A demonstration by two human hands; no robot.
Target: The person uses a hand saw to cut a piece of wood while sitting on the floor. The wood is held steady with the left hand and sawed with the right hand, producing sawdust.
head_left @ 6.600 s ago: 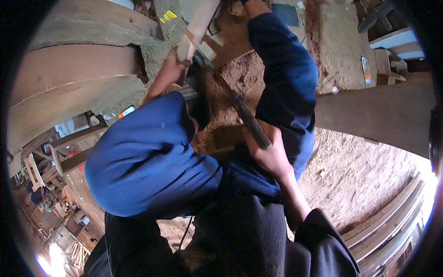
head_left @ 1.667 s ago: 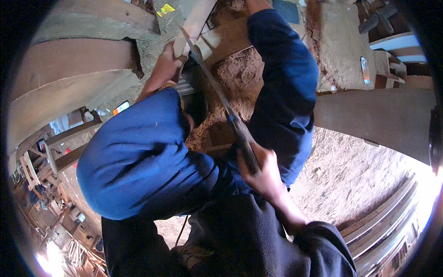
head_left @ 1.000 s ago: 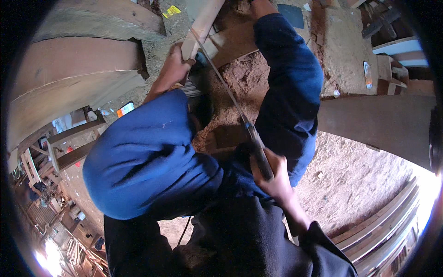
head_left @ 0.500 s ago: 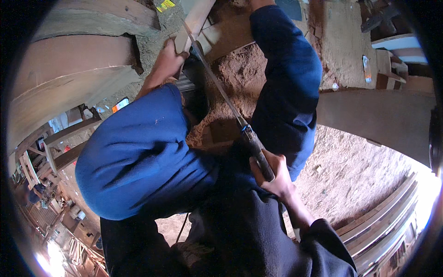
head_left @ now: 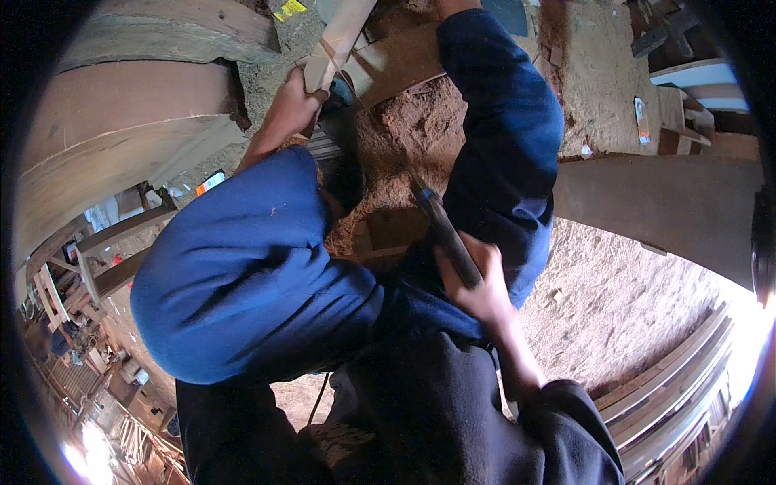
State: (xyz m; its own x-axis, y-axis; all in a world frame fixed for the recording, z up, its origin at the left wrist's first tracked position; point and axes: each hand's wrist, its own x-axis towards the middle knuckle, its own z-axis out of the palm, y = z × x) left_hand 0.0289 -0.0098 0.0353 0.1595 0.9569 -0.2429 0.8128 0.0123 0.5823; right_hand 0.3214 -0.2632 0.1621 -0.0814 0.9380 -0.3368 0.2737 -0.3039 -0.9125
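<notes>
Since half a second ago the saw (head_left: 447,234) has gone forward: its handle and the right hand (head_left: 475,275) are nearer the wood strip (head_left: 347,32), and the blade, sharp then, is now mostly a blur. The wood strip and the left hand (head_left: 296,103) have barely shifted.

In the head view, the left hand's grip is closed around the near end of the wood strip, which slants away from the person toward the top edge. The right hand's grip is wrapped around the dark saw handle, to the right of the wood strip and closer to the person. The handle points back toward the wood strip; a thin line crosses the strip just beyond the left hand, but whether it is the blade cannot be told.

Brown sawdust (head_left: 408,121) lies heaped to the right of the wood strip, between the person's legs in blue trousers (head_left: 250,275). Thick planks (head_left: 129,97) reach in from the left of the strip, and a yellow packet (head_left: 289,10) lies on the ground just left of its far part. Well to the right of the strip are an orange and white packet (head_left: 643,121) and a wide grey board (head_left: 659,210); nearer the person than that board comes rough pale floor (head_left: 622,299), then long stacked planks (head_left: 671,380) beside a bright glare. On the strip's other side, far back toward the person, scraps of wood (head_left: 137,444) lie jumbled.
</notes>
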